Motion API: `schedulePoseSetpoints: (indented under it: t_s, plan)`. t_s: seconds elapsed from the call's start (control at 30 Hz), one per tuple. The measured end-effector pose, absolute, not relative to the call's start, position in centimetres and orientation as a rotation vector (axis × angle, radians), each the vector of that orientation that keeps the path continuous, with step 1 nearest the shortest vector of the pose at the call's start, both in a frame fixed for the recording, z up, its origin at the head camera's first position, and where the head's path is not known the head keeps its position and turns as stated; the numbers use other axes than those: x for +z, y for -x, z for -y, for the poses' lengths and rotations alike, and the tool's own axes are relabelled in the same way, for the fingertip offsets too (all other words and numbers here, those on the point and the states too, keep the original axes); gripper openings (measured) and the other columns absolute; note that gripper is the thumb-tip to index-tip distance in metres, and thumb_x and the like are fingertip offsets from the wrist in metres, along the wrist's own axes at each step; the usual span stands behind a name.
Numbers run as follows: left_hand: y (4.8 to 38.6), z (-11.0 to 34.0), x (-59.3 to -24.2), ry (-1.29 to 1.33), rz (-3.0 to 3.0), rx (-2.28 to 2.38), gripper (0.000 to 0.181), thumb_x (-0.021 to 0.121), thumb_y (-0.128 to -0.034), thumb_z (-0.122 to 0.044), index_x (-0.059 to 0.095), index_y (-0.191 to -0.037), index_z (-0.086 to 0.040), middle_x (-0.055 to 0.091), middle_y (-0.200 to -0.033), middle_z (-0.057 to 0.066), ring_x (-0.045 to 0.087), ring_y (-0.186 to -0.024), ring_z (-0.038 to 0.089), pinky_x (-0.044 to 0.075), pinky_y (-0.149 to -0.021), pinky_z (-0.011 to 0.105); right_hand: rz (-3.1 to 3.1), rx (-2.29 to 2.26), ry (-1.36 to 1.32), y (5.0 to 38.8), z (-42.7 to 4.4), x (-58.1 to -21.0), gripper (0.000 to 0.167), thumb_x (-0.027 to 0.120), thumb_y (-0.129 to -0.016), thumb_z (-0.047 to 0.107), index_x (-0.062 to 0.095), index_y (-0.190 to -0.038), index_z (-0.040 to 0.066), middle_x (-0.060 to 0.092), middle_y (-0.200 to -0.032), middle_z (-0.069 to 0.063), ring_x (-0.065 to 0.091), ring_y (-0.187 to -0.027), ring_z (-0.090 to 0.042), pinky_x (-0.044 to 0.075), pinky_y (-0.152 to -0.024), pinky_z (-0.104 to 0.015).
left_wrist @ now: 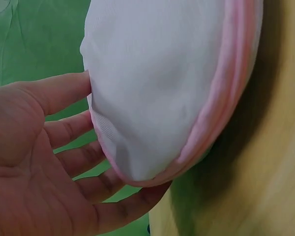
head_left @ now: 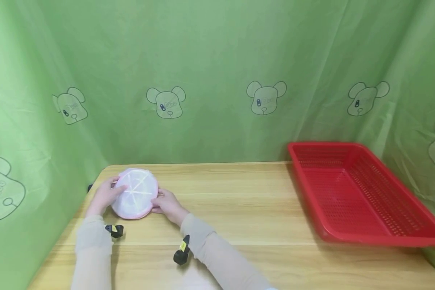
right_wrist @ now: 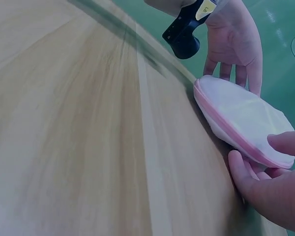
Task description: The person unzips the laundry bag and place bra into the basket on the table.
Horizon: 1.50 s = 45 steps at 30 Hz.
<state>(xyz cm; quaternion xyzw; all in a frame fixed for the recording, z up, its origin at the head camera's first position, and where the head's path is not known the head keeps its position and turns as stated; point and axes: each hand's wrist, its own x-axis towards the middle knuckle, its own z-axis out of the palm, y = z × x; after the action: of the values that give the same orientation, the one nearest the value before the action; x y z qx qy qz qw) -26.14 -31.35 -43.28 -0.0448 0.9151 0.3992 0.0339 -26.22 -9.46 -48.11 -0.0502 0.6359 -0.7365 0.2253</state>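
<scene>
A round white mesh laundry bag (head_left: 135, 194) with pink edging is held at the left part of the table, its broad face up and crossed by pale bands. My left hand (head_left: 106, 194) grips its left edge, the thumb lying over the top face. Along that edge, the fingers of the left hand (left_wrist: 54, 147) spread beside the white fabric in the left wrist view. My right hand (head_left: 169, 206) pinches the opposite edge. In the right wrist view, the right thumb is over the laundry bag (right_wrist: 241, 115) and the other fingers are below it, partly hidden.
A large red plastic basket (head_left: 311, 201) with perforated walls stands on the right of the wooden table (head_left: 235, 201). Green curtain (head_left: 217, 48) with bear-head drawings hangs behind and on both sides. Black wrist cameras sit on both wrists.
</scene>
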Motion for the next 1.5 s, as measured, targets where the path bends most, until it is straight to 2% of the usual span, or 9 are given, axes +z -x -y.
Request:
schedulePoseSetpoints:
  t_s: [0.37, 0.87, 1.27, 1.5]
  plan:
    - [26.1, 28.9, -43.2, 0.107, -2.817, 1.126, 0.064, 0.054, -0.0985, -0.027, 0.03, -0.144, 0.01, 0.039, -0.141, 0.04, 0.044, -0.128, 0.051, 0.042, -0.106, 0.055, -1.719, -2.096, 0.096, 26.1, 7.2, -48.3, 0.048, 0.057, -0.09, -0.003, 0.045, -0.136, -0.007, 0.064, -0.117, -0.023, 0.07, -0.099, -0.03, 0.059, -0.085, -0.034]
    - [26.2, 24.7, -42.6, 0.014, -2.822, 1.085, 0.058, 0.058, -0.0962, -0.024, 0.038, -0.139, 0.01, 0.05, -0.131, 0.039, 0.059, -0.111, 0.047, 0.056, -0.087, 0.046, -1.691, -2.077, 0.008, 26.1, 3.0, -48.0, 0.049, 0.061, -0.091, 0.007, 0.046, -0.136, -0.004, 0.066, -0.113, -0.02, 0.069, -0.091, -0.021, 0.059, -0.085, -0.037]
    - [25.9, 21.1, -42.4, -0.001, -2.773, 1.099, 0.059, 0.062, -0.094, -0.025, 0.04, -0.138, 0.008, 0.055, -0.128, 0.035, 0.064, -0.105, 0.04, 0.059, -0.082, 0.04, -1.685, -2.037, -0.008, 25.7, -1.4, -47.8, 0.053, 0.06, -0.093, 0.01, 0.041, -0.14, -0.005, 0.064, -0.117, -0.023, 0.068, -0.091, -0.022, 0.058, -0.087, -0.043]
    - [25.6, 19.1, -42.3, -0.054, -2.799, 1.029, 0.061, 0.064, -0.0924, -0.027, 0.043, -0.136, 0.01, 0.058, -0.124, 0.033, 0.064, -0.106, 0.04, 0.057, -0.086, 0.042, -1.671, -2.019, -0.003, 25.1, -4.2, -48.0, 0.055, 0.059, -0.094, 0.012, 0.038, -0.142, -0.005, 0.064, -0.117, -0.023, 0.068, -0.09, -0.021, 0.057, -0.088, -0.044]
